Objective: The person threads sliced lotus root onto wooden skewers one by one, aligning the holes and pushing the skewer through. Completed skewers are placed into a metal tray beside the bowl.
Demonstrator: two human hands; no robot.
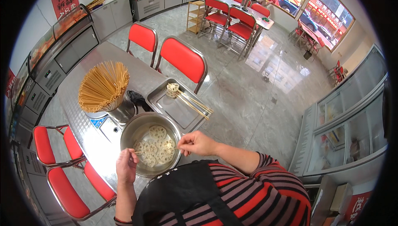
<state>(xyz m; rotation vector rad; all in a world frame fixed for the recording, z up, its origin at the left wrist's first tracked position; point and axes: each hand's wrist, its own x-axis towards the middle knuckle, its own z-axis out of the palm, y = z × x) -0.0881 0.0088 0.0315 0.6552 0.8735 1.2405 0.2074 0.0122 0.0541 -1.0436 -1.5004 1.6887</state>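
A round steel pot (127, 131) stands in front of me, with lotus root slices (150, 156) in its bottom. At the pot's left rim, my left hand (127, 165) pinches a thin wooden skewer (137, 152) that points inward over the slices. My right hand (199, 143) is at the right rim, thumb and fingertips drawn together; whether something thin is between them is unclear. Beyond the pot, a steel tray (169, 109) holds skewers (194, 104) with lotus root slices (172, 90) threaded at one end.
A steel canister (122, 111) packed with wooden skewers (104, 86) stands left of the tray, by a black plastic bag (136, 98) and a scale-like device (108, 129). Red folding chairs (183, 58) surround the steel table (74, 101). A glass-fronted refrigerator (335, 142) stands at right.
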